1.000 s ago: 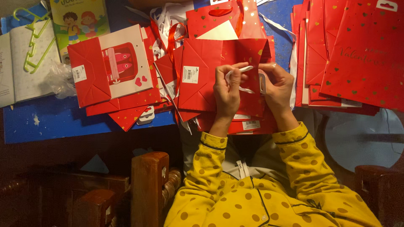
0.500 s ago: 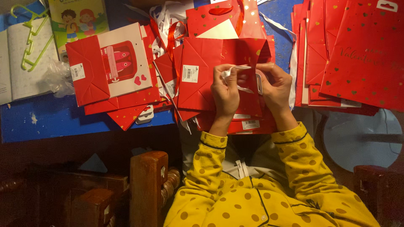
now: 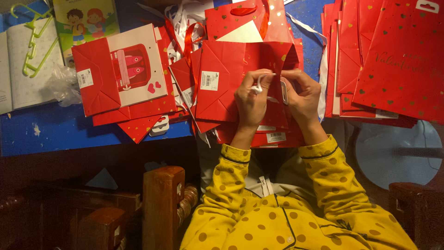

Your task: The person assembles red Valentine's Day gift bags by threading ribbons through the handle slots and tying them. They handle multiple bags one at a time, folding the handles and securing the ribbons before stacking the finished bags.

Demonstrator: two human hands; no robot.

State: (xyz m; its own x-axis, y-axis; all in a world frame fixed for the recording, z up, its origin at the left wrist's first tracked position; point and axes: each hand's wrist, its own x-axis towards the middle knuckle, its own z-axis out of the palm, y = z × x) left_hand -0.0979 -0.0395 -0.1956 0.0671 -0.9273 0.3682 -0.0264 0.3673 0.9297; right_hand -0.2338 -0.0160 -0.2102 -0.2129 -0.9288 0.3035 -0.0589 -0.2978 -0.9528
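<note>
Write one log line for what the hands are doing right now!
left hand: pinching white ribbon | right hand: on same red bag | bag: flat on blue table | more red bags: stacked right

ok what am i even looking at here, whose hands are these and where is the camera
There is no machine here. A person in a yellow dotted top wears a camera on the head, so the one picture looks straight down at that person's own two hands.

The left hand and right hand work together over a flat, folded red paper bag. Between the fingers they pinch a thin white ribbon, and the bag lies under both hands.

Around them, on a blue table, lie more folded red bags: one pile to the right, another to the left. Farther left are a green hanger and an open book.
</note>
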